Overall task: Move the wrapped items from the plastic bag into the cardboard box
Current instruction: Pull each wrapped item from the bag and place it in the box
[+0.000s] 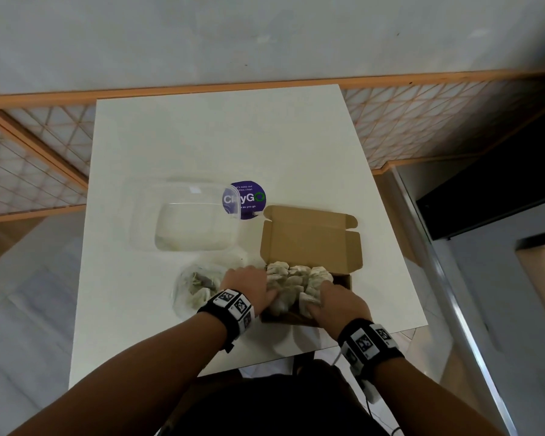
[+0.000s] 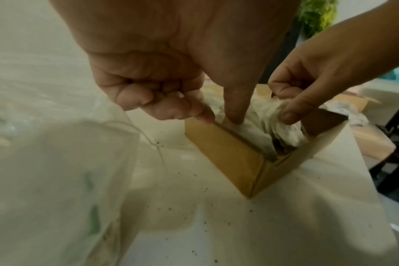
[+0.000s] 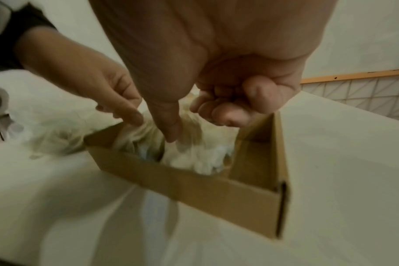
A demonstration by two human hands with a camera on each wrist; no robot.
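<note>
The brown cardboard box (image 1: 309,237) stands open near the table's front edge, its lid tipped back. A pile of white wrapped items (image 1: 296,275) fills its near half. My left hand (image 1: 249,284) is at the box's left wall (image 2: 230,158), thumb pushed down into the wrapping (image 2: 262,122), index fingertip at the rim, pinching a wrapped item. My right hand (image 1: 334,300) pinches another wrapped item (image 3: 198,149) between thumb and curled fingers at the near side of the box (image 3: 194,189). The clear plastic bag (image 1: 195,284) lies left of the box with a few items inside.
A clear plastic container (image 1: 195,221) sits behind the bag, with a round purple sticker (image 1: 246,198) beside it. The white table (image 1: 221,136) has dark crumbs by the box. A lattice railing runs behind the table.
</note>
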